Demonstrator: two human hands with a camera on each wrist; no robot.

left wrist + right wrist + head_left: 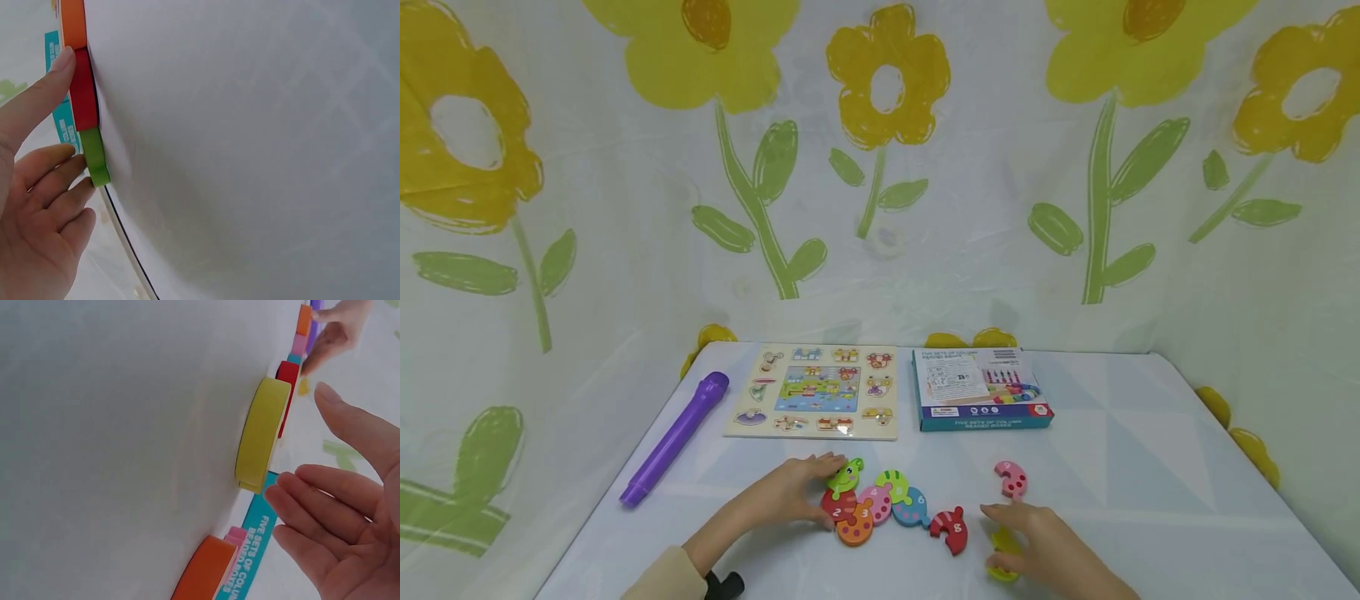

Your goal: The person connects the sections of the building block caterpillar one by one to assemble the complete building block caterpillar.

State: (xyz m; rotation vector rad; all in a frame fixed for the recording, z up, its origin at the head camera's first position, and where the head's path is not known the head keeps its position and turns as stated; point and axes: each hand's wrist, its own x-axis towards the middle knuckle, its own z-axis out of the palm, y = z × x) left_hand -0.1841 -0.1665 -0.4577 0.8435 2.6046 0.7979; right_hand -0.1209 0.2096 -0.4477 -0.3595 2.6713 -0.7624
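Caterpillar (880, 508) is gripped by left hand (793, 493), yellow piece (262, 437) is plonked 9 o'clock off nearer, spread-out right hand (1047, 543).

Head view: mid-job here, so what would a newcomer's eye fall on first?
Probably the big yellow flowers on the white backdrop behind the table. Next, the bright caterpillar puzzle, front and centre, with the left hand at its green-faced end. The purple stick also stands out, slanting along the table's left side.
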